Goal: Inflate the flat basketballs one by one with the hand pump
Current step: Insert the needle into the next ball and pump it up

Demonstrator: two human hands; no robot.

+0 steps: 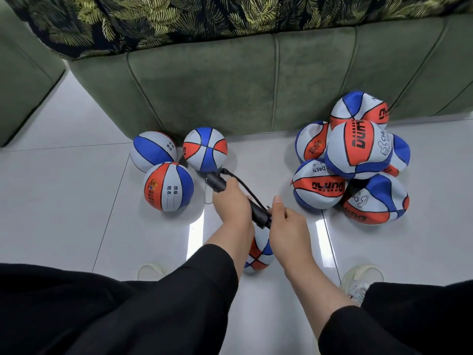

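i'm mid-pumping, i judge. my left hand [231,201] wraps the hand pump [239,201]'s smooth black barrel; my right hand [286,221] curls round its near end, and whether that's the handle i can't tell. the ball being filled [258,254] sits on the glossy floor [76,201] under my wrists. three round pebbled balls [169,185] lie left, the slack dented pile [358,149] right. next: steady strokes, needle kept seated.
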